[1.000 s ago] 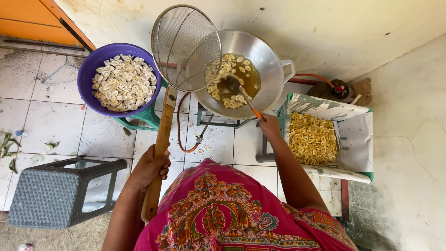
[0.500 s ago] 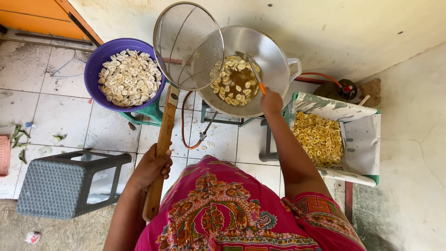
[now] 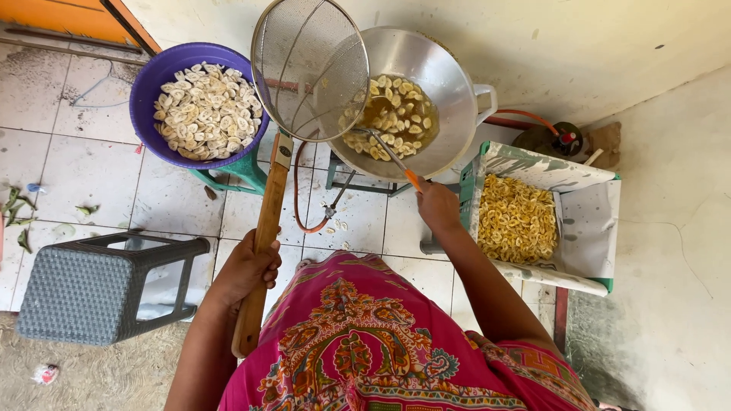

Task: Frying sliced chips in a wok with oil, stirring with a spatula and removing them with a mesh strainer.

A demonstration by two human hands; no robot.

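Note:
My left hand [image 3: 247, 266] grips the long wooden handle of a round wire-mesh skimmer [image 3: 308, 68], held raised over the left rim of a metal wok [image 3: 449, 76]. The wok holds hot oil with several pale slices [image 3: 392, 114] floating in it. My right hand [image 3: 436, 205] holds an orange-handled metal spatula [image 3: 388, 152], its blade dipped among the slices. A purple bowl [image 3: 152, 76] of raw white slices sits to the left on a green stool.
A crate lined with paper [image 3: 601, 205] holds golden fried chips [image 3: 518, 217] on the right. A grey woven stool [image 3: 84, 285] stands at lower left. An orange hose [image 3: 301, 198] loops under the wok. A dark bottle [image 3: 563, 141] sits by the wall.
The view has shifted slightly. My right hand has stirred the spatula across the oil from the right side toward the left. The skimmer stays raised in my left hand.

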